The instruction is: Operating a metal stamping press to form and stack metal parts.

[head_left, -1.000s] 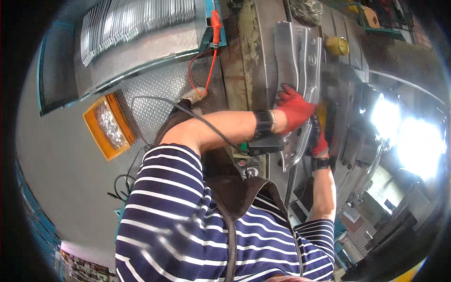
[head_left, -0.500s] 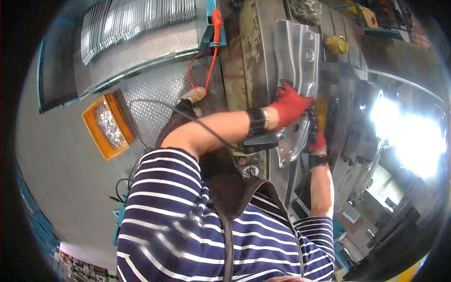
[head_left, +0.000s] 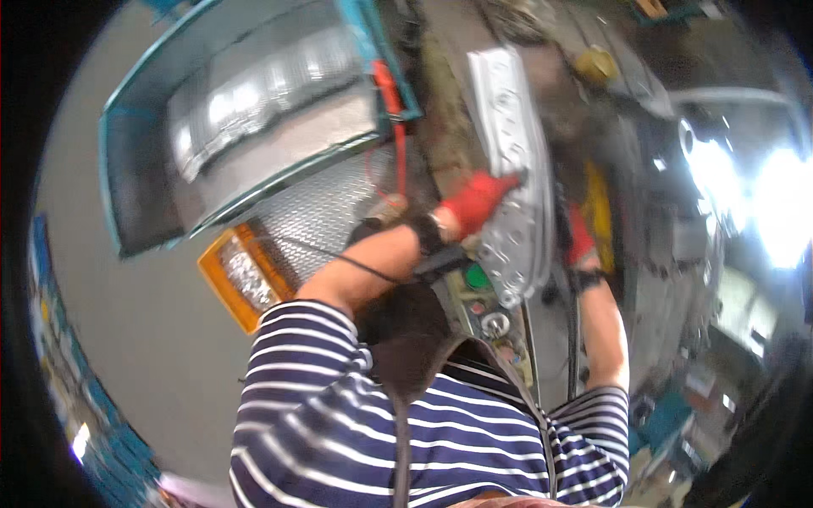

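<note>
My left hand [head_left: 481,203], in a red glove, grips a long silvery stamped sheet-metal panel [head_left: 512,216] by its left edge. The panel has several holes and a bent, ribbed side; it stands tilted, its long side running away from me. Just right of the panel is my right hand [head_left: 580,241], also red-gloved. Its fingers are dark and smeared by motion, so whether they touch the panel does not show. A black band circles each wrist.
A teal-edged bin [head_left: 114,190] at the far left holds a row of similar metal parts [head_left: 254,102]. Below it stands an orange crate [head_left: 216,284] of small shiny pieces. A red-handled tool [head_left: 387,87] hangs on a red cord. Control buttons [head_left: 477,278] sit before me; a yellow cup-like piece [head_left: 597,63] lies beyond.
The panel has shifted left and tilted, turning its holed face toward the left. My left hand has moved left with it. The right hand now appears apart from its edge, and the whole view has turned.
</note>
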Demonstrator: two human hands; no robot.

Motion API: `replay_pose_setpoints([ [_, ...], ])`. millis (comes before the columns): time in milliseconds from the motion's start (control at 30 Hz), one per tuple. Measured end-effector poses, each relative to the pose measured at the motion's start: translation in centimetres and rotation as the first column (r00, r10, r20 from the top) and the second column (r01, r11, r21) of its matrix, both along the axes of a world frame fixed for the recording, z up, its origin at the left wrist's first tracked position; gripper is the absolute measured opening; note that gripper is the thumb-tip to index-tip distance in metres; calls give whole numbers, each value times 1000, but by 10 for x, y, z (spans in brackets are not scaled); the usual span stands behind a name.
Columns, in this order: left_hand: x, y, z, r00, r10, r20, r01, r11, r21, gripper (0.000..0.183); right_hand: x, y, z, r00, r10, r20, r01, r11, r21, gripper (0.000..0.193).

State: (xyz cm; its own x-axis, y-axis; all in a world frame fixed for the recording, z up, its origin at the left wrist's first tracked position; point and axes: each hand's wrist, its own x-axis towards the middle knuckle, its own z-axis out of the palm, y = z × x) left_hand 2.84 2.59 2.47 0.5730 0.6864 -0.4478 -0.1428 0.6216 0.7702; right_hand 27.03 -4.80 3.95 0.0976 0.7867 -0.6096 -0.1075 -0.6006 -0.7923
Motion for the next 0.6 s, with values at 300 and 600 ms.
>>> replay_pose_setpoints([
  [300, -18, -7, -60, 992, -78, 97, 27, 893, 449, 64, -4, 20, -13, 993, 94, -69, -83, 985, 154, 47],
  [600, -93, -14, -48, 998, -65, -19, 49, 506, 861, 72, -45, 2, 30, 734, 271, 623, -465, 869, 171, 27],
])
